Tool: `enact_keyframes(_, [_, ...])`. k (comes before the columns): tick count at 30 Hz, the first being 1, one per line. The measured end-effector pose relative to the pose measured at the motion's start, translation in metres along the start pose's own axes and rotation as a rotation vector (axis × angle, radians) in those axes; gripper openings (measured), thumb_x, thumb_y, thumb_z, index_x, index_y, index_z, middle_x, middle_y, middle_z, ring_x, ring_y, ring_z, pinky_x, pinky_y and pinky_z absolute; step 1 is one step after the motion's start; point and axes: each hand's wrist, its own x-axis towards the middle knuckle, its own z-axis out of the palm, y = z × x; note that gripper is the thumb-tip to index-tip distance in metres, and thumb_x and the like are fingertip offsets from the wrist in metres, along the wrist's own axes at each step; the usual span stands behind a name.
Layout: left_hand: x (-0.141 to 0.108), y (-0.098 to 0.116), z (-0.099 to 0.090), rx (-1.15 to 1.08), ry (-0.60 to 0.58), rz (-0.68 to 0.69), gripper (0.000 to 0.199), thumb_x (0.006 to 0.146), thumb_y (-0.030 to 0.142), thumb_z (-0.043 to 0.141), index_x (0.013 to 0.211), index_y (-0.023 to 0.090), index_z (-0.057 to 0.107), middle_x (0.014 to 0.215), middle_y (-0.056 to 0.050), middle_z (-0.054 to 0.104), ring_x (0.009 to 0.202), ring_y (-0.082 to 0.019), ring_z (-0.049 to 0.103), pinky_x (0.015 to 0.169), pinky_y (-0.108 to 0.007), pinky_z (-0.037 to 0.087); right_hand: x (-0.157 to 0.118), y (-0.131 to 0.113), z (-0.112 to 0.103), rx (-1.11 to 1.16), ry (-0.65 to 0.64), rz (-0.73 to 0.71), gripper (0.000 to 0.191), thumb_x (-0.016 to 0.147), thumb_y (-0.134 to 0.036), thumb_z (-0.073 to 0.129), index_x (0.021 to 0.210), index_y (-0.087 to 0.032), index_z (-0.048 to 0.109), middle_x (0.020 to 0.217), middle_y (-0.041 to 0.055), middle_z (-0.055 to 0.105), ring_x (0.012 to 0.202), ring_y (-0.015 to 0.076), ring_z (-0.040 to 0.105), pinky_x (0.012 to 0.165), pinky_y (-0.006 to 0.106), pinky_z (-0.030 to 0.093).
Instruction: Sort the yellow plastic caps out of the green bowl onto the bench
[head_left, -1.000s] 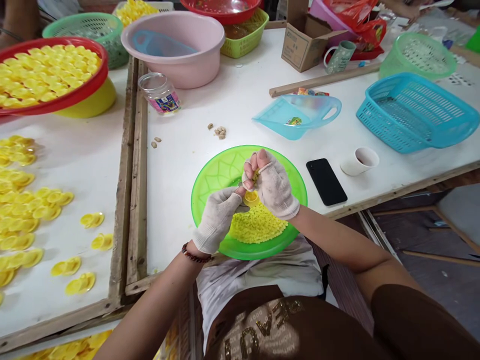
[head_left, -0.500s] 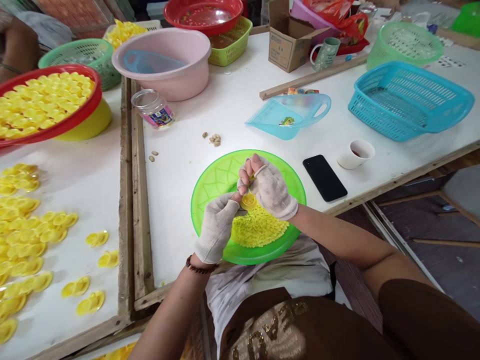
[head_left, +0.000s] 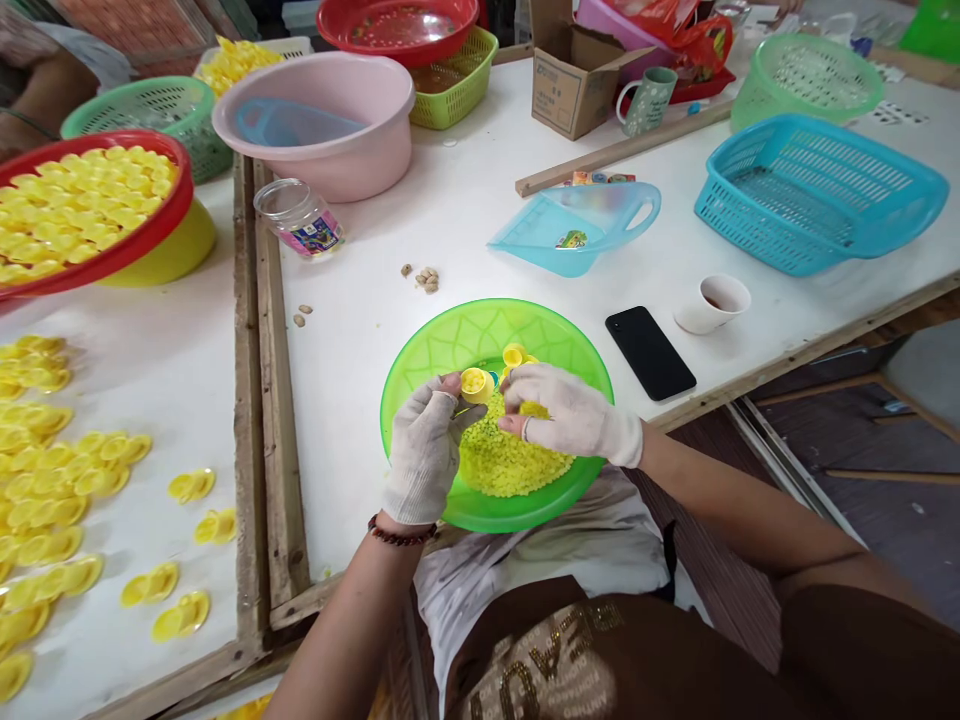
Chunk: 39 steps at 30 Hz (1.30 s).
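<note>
In a fingerless white knit glove, my left hand (head_left: 429, 435) pinches a small round yellow plastic cup (head_left: 475, 386) with pale yellow bits inside. My right hand (head_left: 566, 412), gloved the same way, is just to its right over the bowl, thumb and fingers apart with nothing visible between them. Both are above a bright green plastic bowl (head_left: 409, 350) at the table's front edge. A heap of small yellow pellets (head_left: 514, 468) covers its near part. Several more yellow cups (head_left: 515, 356) sit at its far side, partly hidden by my right hand.
A black phone (head_left: 650, 352) and a paper cup (head_left: 712, 303) lie to the right. Beyond are a blue scoop (head_left: 574, 235), a blue basket (head_left: 817, 200), a clear jar (head_left: 300, 225) and a pink basin (head_left: 375, 150). Wooden strips (head_left: 251, 420) separate several yellow pieces (head_left: 56, 480) at left.
My hands were close together with the right one raised at the fingertips. The right hand has dropped down and right, away from the left, which now shows the filled cup facing up.
</note>
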Motion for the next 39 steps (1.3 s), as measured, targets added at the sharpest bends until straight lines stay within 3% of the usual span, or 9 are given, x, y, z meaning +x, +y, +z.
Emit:
enact_keyframes(3, [-0.002,-0.003,0.000,0.108,0.006,0.059,0.028,0.075,0.038,0.084,0.084,0.014,0.074,0.085,-0.004,0.073,0.079,-0.015,0.069,0.074,-0.027,0.061,0.010,-0.003,0.004,0.109,0.128,0.089,0.018,0.092,-0.033,0.066,0.091,-0.021,0.054,0.079,-0.0011,0.058,0.070,0.0139,0.053,0.066,0.030,0.043])
enact_keyframes(6, [-0.005,-0.008,-0.001,0.259,-0.010,0.132,0.028,0.079,0.040,0.081,0.085,0.014,0.076,0.083,-0.005,0.074,0.076,-0.015,0.068,0.074,-0.027,0.059,0.023,-0.003,0.008,0.177,0.079,0.134,0.021,0.090,-0.034,0.068,0.090,-0.021,0.051,0.071,-0.0043,0.053,0.062,0.0121,0.049,0.058,0.027,0.038])
enact_keyframes(10, [-0.004,-0.011,-0.003,0.303,0.009,0.123,0.031,0.079,0.045,0.081,0.084,0.014,0.075,0.080,-0.004,0.073,0.074,-0.016,0.068,0.073,-0.028,0.059,0.025,0.000,0.006,0.246,0.001,0.155,0.013,0.097,-0.028,0.053,0.087,-0.021,0.052,0.074,-0.0027,0.055,0.057,0.0105,0.049,0.057,0.027,0.040])
enact_keyframes(16, [0.000,-0.010,-0.003,0.253,0.031,0.123,0.033,0.077,0.047,0.082,0.085,0.015,0.075,0.081,-0.004,0.071,0.074,-0.016,0.067,0.073,-0.029,0.059,0.019,0.007,0.005,0.100,0.144,0.018,0.008,0.091,-0.026,0.062,0.088,-0.020,0.057,0.082,0.0005,0.059,0.076,0.0149,0.054,0.072,0.030,0.043])
enact_keyframes(20, [-0.003,-0.012,-0.005,0.348,-0.004,0.165,0.028,0.081,0.044,0.080,0.084,0.016,0.076,0.079,-0.003,0.071,0.075,-0.016,0.066,0.074,-0.028,0.058,0.022,0.008,0.008,0.141,0.001,0.114,0.015,0.090,-0.031,0.066,0.095,-0.020,0.058,0.069,-0.0042,0.052,0.062,0.0126,0.048,0.060,0.028,0.038])
enact_keyframes(24, [-0.002,-0.013,-0.007,0.353,0.019,0.174,0.032,0.081,0.046,0.080,0.086,0.015,0.075,0.078,-0.003,0.069,0.072,-0.015,0.065,0.071,-0.027,0.057,0.022,0.009,0.004,0.314,-0.071,0.180,0.010,0.094,-0.024,0.052,0.099,-0.018,0.059,0.072,-0.0023,0.058,0.062,0.0126,0.054,0.062,0.028,0.043])
enact_keyframes(31, [-0.001,-0.005,0.002,0.151,0.066,0.051,0.037,0.070,0.045,0.086,0.081,0.015,0.069,0.081,-0.003,0.071,0.071,-0.015,0.068,0.068,-0.027,0.060,0.021,0.009,0.004,0.169,0.105,0.013,0.009,0.091,-0.028,0.063,0.088,-0.019,0.061,0.081,0.0003,0.059,0.073,0.0137,0.052,0.068,0.029,0.044])
enact_keyframes(35, [0.000,-0.006,0.002,0.146,0.034,0.040,0.032,0.070,0.041,0.085,0.080,0.014,0.071,0.079,-0.004,0.072,0.071,-0.016,0.069,0.072,-0.030,0.061,0.023,0.007,0.008,0.351,-0.003,0.164,0.019,0.092,-0.036,0.067,0.090,-0.020,0.057,0.065,-0.0054,0.053,0.056,0.0098,0.047,0.054,0.026,0.041])
enact_keyframes(39, [0.005,-0.009,0.004,0.188,-0.033,0.041,0.030,0.073,0.039,0.083,0.082,0.012,0.072,0.079,-0.005,0.073,0.074,-0.017,0.070,0.078,-0.033,0.061,0.026,0.008,0.005,0.520,-0.108,0.323,0.027,0.086,-0.036,0.074,0.089,-0.020,0.052,0.067,-0.0031,0.063,0.052,0.0112,0.057,0.048,0.024,0.045])
